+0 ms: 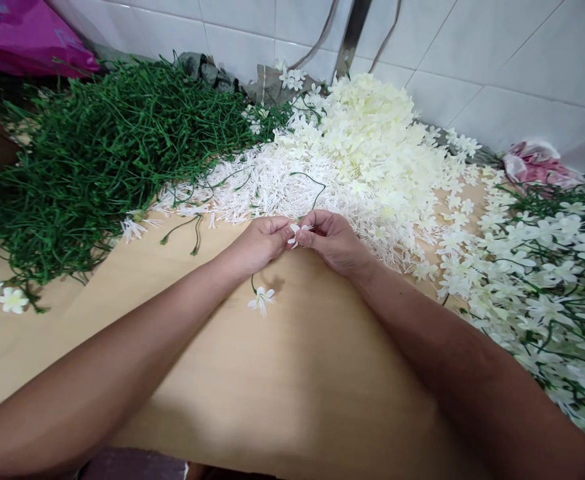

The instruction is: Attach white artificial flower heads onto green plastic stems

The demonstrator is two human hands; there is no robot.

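Observation:
Near the middle of the board, my left hand and my right hand meet at the fingertips. Both pinch a small white artificial flower between them. A green stem curves up behind my right hand over the white pile. Below my left hand hangs or lies a second white flower on a green stem, its upper end hidden by the hand. Just beyond the hands spreads a heap of thin white stamens.
Green stems are heaped at the left, cream petals at the back. Assembled flowers pile up at the right. Cardboard covers the work surface. A tiled wall stands behind, with a pink bag at the upper left.

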